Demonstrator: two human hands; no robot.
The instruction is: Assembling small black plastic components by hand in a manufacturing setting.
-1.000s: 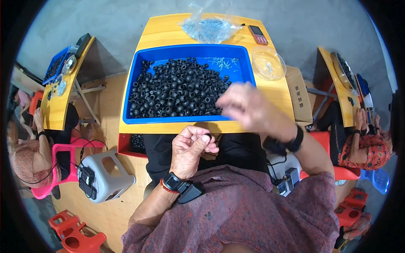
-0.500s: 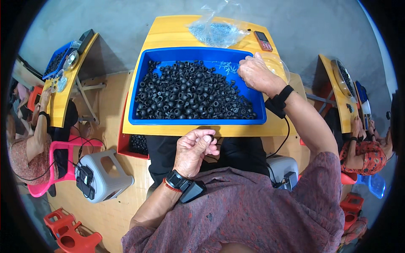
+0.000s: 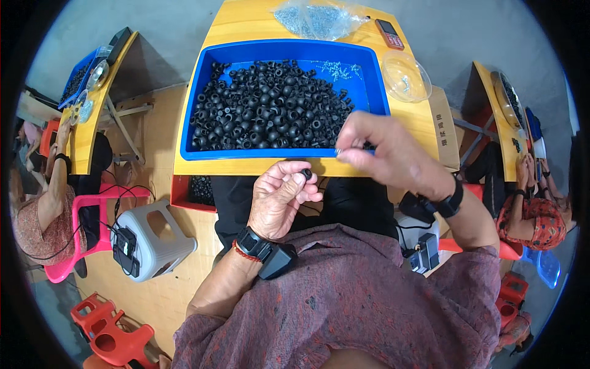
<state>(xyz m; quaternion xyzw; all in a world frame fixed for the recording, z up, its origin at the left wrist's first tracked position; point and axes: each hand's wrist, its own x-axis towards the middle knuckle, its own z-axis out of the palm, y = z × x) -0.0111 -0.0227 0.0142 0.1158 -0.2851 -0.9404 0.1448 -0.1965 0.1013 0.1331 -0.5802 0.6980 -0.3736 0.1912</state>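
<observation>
In front of the table's near edge, my left hand [image 3: 276, 200] pinches a small black round part [image 3: 306, 174] with a hollow, between thumb and fingers. Up and to its right, my right hand [image 3: 387, 150] hovers by the near right corner of the blue tray [image 3: 246, 155], blurred by motion. Its thumb and forefinger are pinched on a tiny silvery metal piece [image 3: 337, 151], too small to name. Many black round parts [image 3: 264, 111] like the one I hold are heaped in the tray. Small shiny metal pieces [image 3: 338, 71] lie scattered at its far right.
A clear bag of small metal pieces [image 3: 316, 21], a phone [image 3: 389, 34] and a clear round dish [image 3: 405, 77] lie on the yellow table [image 3: 215, 166]. Under the table is a red bin [image 3: 184, 194]. Grey stools [image 3: 157, 243] and people at other tables are on both sides.
My right hand has come from the tray's far right corner toward my left hand, now pinching a tiny metal piece. My left hand keeps its black part. The table sits higher in view.
</observation>
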